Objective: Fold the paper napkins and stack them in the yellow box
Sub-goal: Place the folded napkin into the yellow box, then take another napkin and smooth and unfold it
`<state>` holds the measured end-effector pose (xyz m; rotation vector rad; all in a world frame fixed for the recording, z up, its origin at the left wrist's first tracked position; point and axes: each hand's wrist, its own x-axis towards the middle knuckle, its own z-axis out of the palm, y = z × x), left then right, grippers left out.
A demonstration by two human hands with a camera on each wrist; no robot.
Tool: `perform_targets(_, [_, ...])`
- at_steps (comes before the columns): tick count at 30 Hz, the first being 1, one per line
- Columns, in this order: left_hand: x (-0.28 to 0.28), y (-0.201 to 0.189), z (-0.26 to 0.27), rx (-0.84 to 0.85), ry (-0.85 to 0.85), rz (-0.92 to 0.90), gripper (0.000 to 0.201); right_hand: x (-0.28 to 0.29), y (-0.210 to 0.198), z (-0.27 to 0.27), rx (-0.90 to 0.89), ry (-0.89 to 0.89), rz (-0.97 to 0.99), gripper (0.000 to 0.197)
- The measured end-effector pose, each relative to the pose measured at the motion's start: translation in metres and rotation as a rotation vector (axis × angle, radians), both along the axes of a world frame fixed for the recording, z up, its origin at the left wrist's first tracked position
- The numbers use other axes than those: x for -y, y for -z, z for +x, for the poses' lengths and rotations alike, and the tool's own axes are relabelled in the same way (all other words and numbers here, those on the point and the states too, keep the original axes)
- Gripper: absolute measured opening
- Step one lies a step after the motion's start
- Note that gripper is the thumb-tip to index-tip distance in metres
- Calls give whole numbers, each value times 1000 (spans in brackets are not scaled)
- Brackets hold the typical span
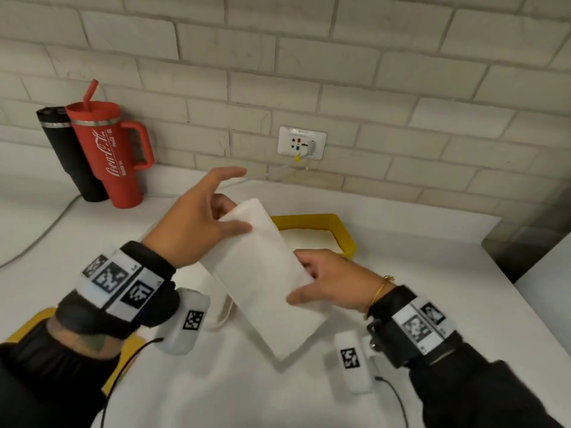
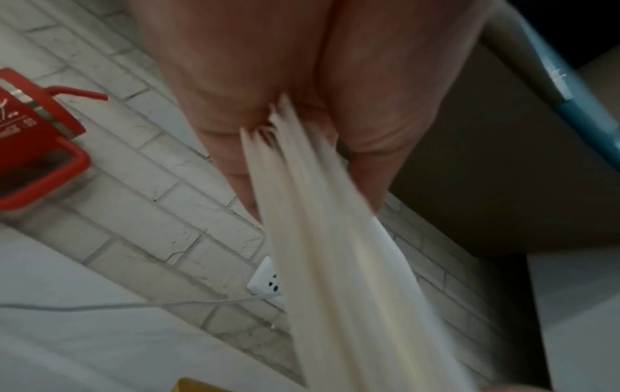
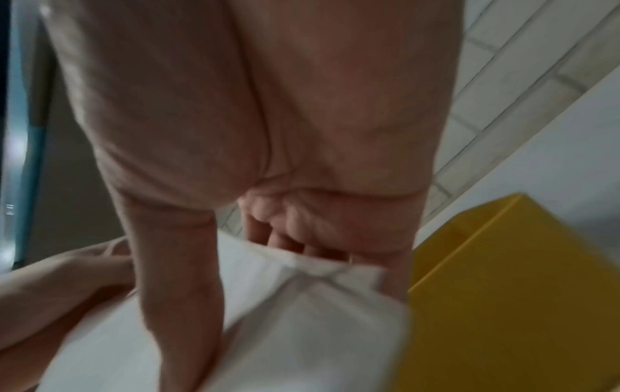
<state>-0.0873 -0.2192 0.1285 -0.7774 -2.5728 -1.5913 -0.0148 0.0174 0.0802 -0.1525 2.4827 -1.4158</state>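
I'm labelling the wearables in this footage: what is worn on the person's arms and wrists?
Both arms wear black sleeves. Each wrist carries a black band with white panels of black square-patterned markers, plus a white camera pod bearing its own marker and trailing a thin black cable. The left hand is bare; the right hand has a thin gold bracelet at the wrist.

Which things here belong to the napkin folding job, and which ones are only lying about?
Belong to the job:
- napkin, held in the air by the left hand and the right hand
- yellow box, with white napkins inside

Only lying about:
- red tumbler
- black tumbler
- wall socket with white cable
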Motion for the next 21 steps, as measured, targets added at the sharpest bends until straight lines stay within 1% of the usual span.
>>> perform_targets(2, [-8, 4, -18, 41, -68, 63, 68, -29, -7, -14, 29, 64, -16, 32])
perform_targets(4, [-19, 18, -36, 107, -136, 112, 62, -60, -11, -31, 15, 249, -93, 29])
perform_targets(6, [-34, 39, -53, 172, -181, 110, 59, -86, -13, -53, -21, 433, -163, 29])
perform_targets(7, [-43, 49, -61, 189, -196, 90, 57, -96, -11, -66, -38, 503, -143, 32])
perform_targets(9, [-63, 66, -73, 181, -241, -2, 55, -107, -6, -89, -55, 573, -4, 40])
perform_targets(12, [-82, 82, -87, 153, -294, -201, 52, -103, 6, -111, -92, 553, 265, 40])
perform_targets(14, [-90, 90, -93, 117, -285, -349, 54, -98, 19, -119, -99, 480, 454, 38])
perform_targets(18, [-99, 98, -97, -29, -260, -659, 62, -90, 36, -124, -144, 319, 841, 39])
perform_targets(19, [-100, 98, -96, -49, -252, -722, 65, -88, 39, -124, -158, 297, 919, 39])
perform_targets(21, [-104, 97, -96, -87, -246, -825, 68, -86, 42, -127, -190, 273, 1003, 38])
